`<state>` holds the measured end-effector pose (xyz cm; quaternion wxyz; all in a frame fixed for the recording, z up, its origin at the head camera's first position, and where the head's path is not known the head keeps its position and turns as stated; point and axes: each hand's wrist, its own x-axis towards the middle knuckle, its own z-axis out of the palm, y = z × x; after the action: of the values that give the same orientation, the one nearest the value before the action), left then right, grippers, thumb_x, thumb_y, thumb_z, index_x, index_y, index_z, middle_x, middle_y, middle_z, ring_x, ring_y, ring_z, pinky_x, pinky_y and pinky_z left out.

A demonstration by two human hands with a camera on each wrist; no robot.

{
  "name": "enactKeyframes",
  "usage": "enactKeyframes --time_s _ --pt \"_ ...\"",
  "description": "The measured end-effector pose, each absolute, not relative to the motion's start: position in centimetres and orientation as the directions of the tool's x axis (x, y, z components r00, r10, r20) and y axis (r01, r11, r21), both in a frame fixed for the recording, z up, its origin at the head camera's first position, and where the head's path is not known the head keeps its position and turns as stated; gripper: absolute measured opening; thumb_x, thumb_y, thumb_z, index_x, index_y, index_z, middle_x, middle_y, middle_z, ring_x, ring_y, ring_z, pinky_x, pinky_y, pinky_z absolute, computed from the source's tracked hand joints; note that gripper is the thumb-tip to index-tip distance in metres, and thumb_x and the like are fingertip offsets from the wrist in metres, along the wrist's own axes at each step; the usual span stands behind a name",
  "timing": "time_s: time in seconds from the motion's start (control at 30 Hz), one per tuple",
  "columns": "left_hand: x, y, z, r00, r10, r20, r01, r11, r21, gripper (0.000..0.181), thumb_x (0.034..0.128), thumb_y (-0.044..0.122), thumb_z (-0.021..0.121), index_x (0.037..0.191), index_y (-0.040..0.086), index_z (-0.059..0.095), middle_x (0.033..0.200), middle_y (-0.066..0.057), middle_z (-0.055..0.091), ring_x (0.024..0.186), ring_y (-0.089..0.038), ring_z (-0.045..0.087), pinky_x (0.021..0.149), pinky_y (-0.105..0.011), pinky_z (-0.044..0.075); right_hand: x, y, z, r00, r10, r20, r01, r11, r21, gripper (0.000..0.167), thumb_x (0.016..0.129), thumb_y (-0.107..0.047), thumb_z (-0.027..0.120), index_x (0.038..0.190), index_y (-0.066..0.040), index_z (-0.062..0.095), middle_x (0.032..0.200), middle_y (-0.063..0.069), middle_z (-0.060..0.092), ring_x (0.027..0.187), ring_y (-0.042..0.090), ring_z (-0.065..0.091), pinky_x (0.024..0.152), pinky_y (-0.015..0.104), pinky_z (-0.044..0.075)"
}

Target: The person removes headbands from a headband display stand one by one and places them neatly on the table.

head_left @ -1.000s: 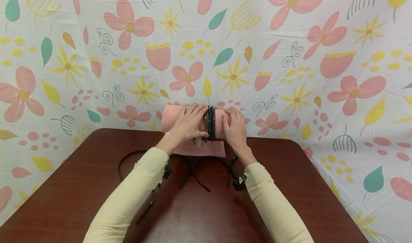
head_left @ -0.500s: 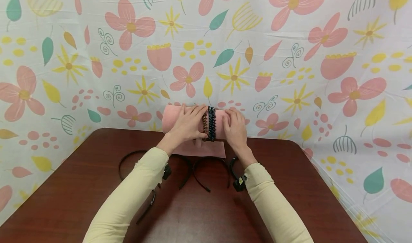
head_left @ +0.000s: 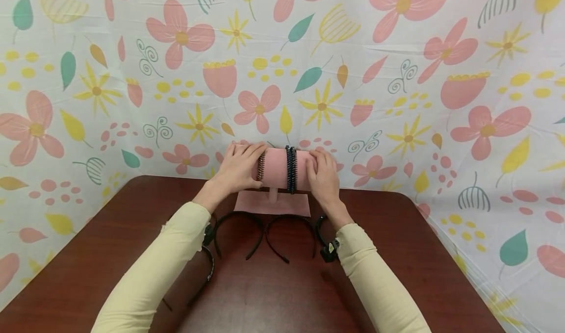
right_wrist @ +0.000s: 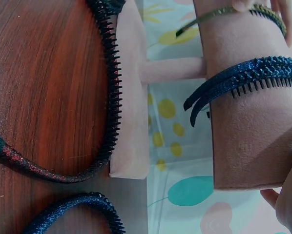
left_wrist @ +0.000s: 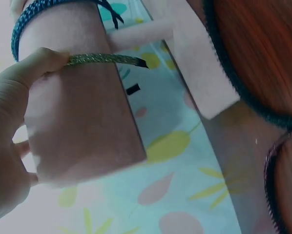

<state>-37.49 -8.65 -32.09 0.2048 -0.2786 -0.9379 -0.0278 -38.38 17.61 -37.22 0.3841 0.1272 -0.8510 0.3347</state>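
A pink padded roll (head_left: 275,168) on a post and flat base (head_left: 251,203) stands at the back of the table. My left hand (head_left: 238,170) holds a gold headband (head_left: 261,167) near the roll's left end; in the left wrist view the thumb presses on the glittery gold headband (left_wrist: 99,58). Two dark blue headbands (head_left: 291,168) sit side by side on the roll, right of its middle; the right wrist view shows the toothed inner edge of the blue headbands (right_wrist: 253,80). My right hand (head_left: 325,178) grips the roll's right end, its fingers partly hidden behind it.
Several dark headbands lie on the brown table (head_left: 265,294) in front of the base, among them a left-middle headband (head_left: 238,214), a right-middle headband (head_left: 289,216) and one beneath the left forearm (head_left: 211,269). A floral cloth (head_left: 282,53) hangs close behind the roll.
My left hand has slid left along the roll, taking the gold headband with it away from the blue headbands, which stay put. The right hand keeps its place.
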Motion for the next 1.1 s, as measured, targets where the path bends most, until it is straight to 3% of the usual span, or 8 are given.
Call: enactKeyframes --time_s 0.13,0.3,0.43,0.57,0.77,0.9,1.03,1.1 --pt "-37.2 -10.2 -31.5 -0.804 0.477 0.354 0.507 0.862 -0.011 0.107 0.0744 0.045 0.084 0.159 0.018 0.025 0.164 -0.002 0.025 0.15 -0.03 0.024 0.12 -0.064 0.011 -38.5 17.7 -37.2 -0.674 0.042 0.738 -0.471 0.745 -0.472 0.038 0.104 -0.032 0.049 0.129 -0.007 0.061 0.141 0.015 0.053 0.137 0.031 0.043 0.113 0.049 0.036" --pt "-37.1 -12.1 -31.1 -0.831 0.458 0.316 0.505 0.859 0.084 0.106 0.076 0.042 0.084 0.159 0.018 0.022 0.166 -0.006 0.018 0.15 -0.036 0.022 0.119 -0.063 0.017 -38.4 18.0 -37.3 -0.678 0.045 0.734 -0.465 0.746 -0.476 0.039 0.104 -0.033 0.048 0.13 -0.007 0.061 0.142 0.014 0.053 0.137 0.031 0.042 0.114 0.049 0.035" --pt "-36.9 -13.1 -31.4 -0.852 0.423 0.308 0.497 0.839 0.221 0.103 0.0771 0.036 0.085 0.159 0.024 0.023 0.164 -0.013 0.017 0.147 -0.044 0.024 0.113 -0.064 0.028 -38.3 18.0 -37.3 -0.668 0.046 0.742 -0.467 0.75 -0.468 0.038 0.104 -0.032 0.049 0.129 -0.006 0.061 0.141 0.015 0.054 0.137 0.032 0.043 0.113 0.05 0.036" --pt "-36.5 -14.0 -31.4 -0.887 0.369 0.277 0.45 0.824 0.344 0.103 0.0779 0.028 0.085 0.159 0.029 0.022 0.161 -0.017 0.018 0.138 -0.046 0.038 0.099 -0.061 0.044 -38.2 17.7 -37.2 -0.672 0.041 0.739 -0.47 0.748 -0.469 0.038 0.103 -0.033 0.05 0.129 -0.006 0.061 0.14 0.014 0.054 0.136 0.032 0.044 0.112 0.051 0.037" --pt "-36.1 -15.4 -31.1 -0.908 0.355 0.222 0.418 0.803 0.424 0.104 0.0816 0.02 0.082 0.16 0.032 0.015 0.14 -0.021 0.043 0.102 -0.036 0.06 0.082 -0.048 0.05 -38.2 17.6 -37.2 -0.678 0.048 0.734 -0.464 0.746 -0.478 0.039 0.103 -0.033 0.049 0.129 -0.007 0.061 0.141 0.014 0.053 0.137 0.031 0.043 0.112 0.05 0.037" --pt "-35.8 -16.7 -31.3 -0.906 0.347 0.241 0.421 0.792 0.442 0.098 0.0854 0.006 0.072 0.161 0.027 0.013 0.102 -0.018 0.062 0.072 -0.025 0.057 0.064 -0.037 0.046 -38.3 17.6 -37.3 -0.681 0.049 0.731 -0.459 0.748 -0.479 0.039 0.103 -0.034 0.049 0.13 -0.008 0.061 0.142 0.013 0.053 0.137 0.03 0.043 0.113 0.05 0.036" --pt "-35.5 -18.0 -32.0 -0.902 0.301 0.309 0.412 0.815 0.408 0.089 0.0881 -0.002 0.06 0.161 0.023 0.015 0.084 -0.02 0.062 0.05 -0.021 0.045 0.051 -0.032 0.037 -38.4 17.6 -37.3 -0.677 0.048 0.734 -0.461 0.751 -0.474 0.039 0.104 -0.035 0.048 0.129 -0.008 0.061 0.142 0.012 0.053 0.137 0.03 0.042 0.113 0.049 0.036" --pt "-35.4 -18.7 -32.4 -0.893 0.273 0.358 0.409 0.823 0.394 0.085 0.0904 0.0 0.058 0.161 0.021 0.015 0.084 -0.021 0.063 0.048 -0.02 0.044 0.05 -0.032 0.036 -38.3 17.6 -37.3 -0.675 0.048 0.737 -0.46 0.753 -0.471 0.039 0.104 -0.035 0.048 0.129 -0.008 0.061 0.141 0.012 0.053 0.137 0.029 0.043 0.113 0.049 0.036"
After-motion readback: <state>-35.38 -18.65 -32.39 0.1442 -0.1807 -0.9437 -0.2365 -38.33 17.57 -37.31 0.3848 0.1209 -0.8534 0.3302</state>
